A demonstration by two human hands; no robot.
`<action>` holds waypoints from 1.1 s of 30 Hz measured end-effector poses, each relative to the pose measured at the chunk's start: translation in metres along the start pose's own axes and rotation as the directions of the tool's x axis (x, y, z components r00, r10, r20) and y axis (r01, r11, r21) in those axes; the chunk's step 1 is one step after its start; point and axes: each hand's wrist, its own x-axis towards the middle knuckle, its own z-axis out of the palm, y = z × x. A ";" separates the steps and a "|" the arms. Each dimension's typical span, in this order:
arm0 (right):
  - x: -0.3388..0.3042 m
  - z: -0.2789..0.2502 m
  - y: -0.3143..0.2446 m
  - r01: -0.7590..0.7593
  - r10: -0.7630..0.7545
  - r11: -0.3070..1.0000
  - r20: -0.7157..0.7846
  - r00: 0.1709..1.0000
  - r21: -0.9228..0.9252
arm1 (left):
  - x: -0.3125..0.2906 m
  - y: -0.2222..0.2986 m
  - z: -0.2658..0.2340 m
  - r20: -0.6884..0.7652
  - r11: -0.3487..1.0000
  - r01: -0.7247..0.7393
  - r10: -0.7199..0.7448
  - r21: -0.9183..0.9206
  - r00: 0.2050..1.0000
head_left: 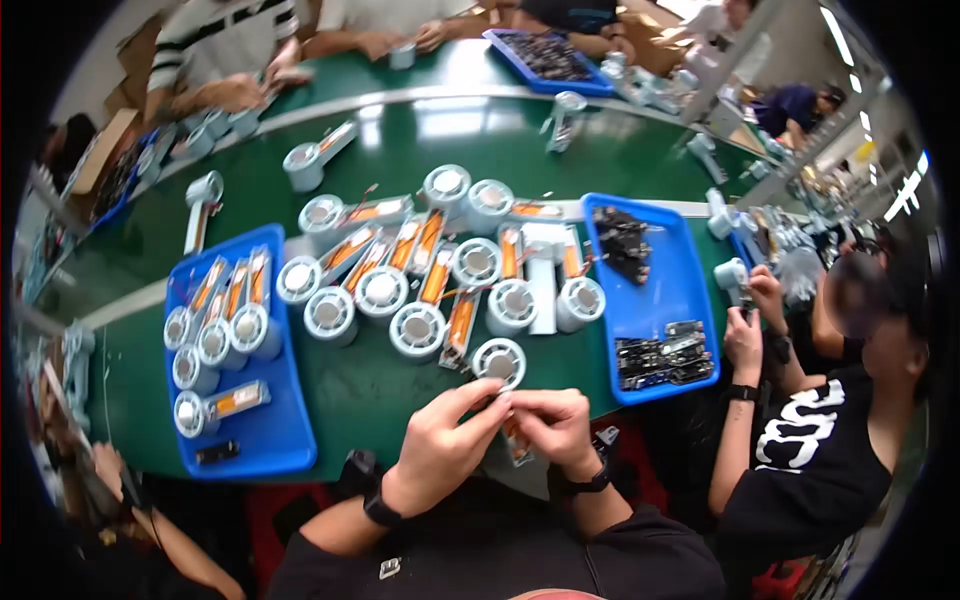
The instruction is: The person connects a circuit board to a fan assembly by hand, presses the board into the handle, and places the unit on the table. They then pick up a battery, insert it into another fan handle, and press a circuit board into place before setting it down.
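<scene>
At the near table edge, a light blue handheld fan body [498, 363] lies under my fingertips, its round head pointing away from me. Its handle, partly hidden by my hands, shows some orange inside. My left hand [448, 432] is closed, with thumb and forefinger pinched at the fan's neck. From the other side my right hand [556, 425] also pinches there, its fingertips touching those of the left. Any small part between the fingertips is too hidden to make out. Just beyond are several similar fan bodies [418, 328] with orange battery packs in open handles.
A blue tray [290, 400] at left holds several fan bodies and a black part. Another blue tray [655, 300] at right holds dark circuit boards [665, 358]. Co-workers sit at right, left and across the green table [430, 140], where more fan bodies lie.
</scene>
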 end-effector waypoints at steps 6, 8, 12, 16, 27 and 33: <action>0.010 0.000 0.008 0.189 -0.199 0.965 -0.036 0.979 -0.183 | 0.011 -0.005 -0.007 0.021 0.998 0.030 -0.031 0.054 0.999; 0.009 0.005 0.008 0.168 -0.175 0.972 -0.032 0.984 -0.166 | 0.008 -0.003 -0.006 0.038 0.999 0.027 -0.028 0.033 0.999; 0.004 0.004 0.011 0.203 -0.219 0.954 -0.050 0.974 -0.219 | 0.008 0.001 -0.006 0.093 0.997 0.019 -0.027 0.078 0.995; 0.005 0.001 0.004 0.146 -0.155 0.955 -0.015 0.988 -0.257 | 0.012 0.003 -0.006 0.106 0.996 0.074 -0.079 0.047 0.991; 0.037 -0.074 -0.074 0.158 -0.021 0.941 0.416 0.909 -0.298 | 0.008 0.022 -0.009 0.161 0.982 0.136 -0.156 0.128 0.975; 0.033 -0.047 -0.067 0.011 0.206 0.886 0.416 0.886 -0.463 | 0.014 0.012 -0.011 0.196 0.982 0.063 -0.099 0.180 0.976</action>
